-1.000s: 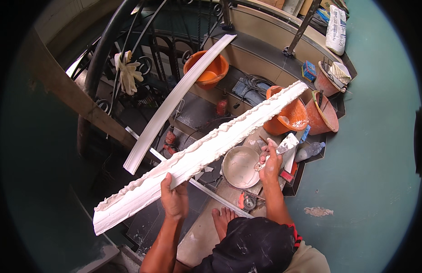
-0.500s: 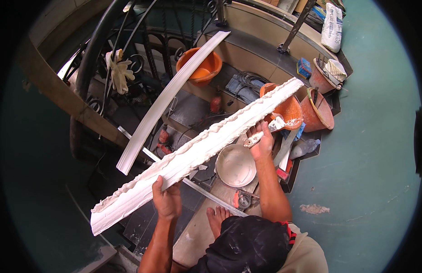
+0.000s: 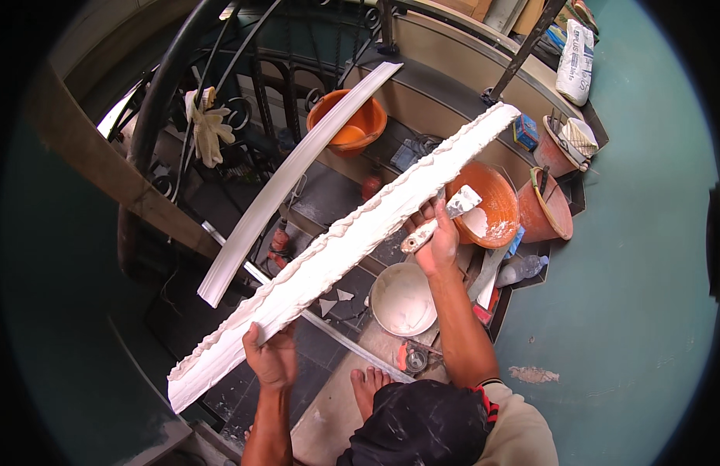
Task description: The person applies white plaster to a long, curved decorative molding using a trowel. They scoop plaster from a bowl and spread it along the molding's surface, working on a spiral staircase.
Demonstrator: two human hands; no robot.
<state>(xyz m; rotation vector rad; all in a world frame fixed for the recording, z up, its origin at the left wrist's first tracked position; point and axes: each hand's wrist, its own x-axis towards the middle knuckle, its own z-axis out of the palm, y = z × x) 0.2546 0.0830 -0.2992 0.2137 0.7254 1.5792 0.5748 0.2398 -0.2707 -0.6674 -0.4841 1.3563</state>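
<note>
A long white moulding strip lies slanted across my two hands, its far right end raised. Thick wet plaster runs in ridges along its upper edge. My left hand grips its lower left part, thumb on the face and fingers underneath. My right hand supports it farther along and also holds a putty knife, whose blade is smeared white. The knife's worn handle points back toward me. Below my right hand stands a round bowl with white plaster inside.
A second white strip leans on the stairs at left. Orange tubs and reddish buckets stand by the green wall. A tape measure lies by my foot. Gloves hang on the iron railing.
The strip's far end has moved up and its near end slightly right and down. More of the orange tub behind it shows. The putty knife has turned slightly in my right hand.
</note>
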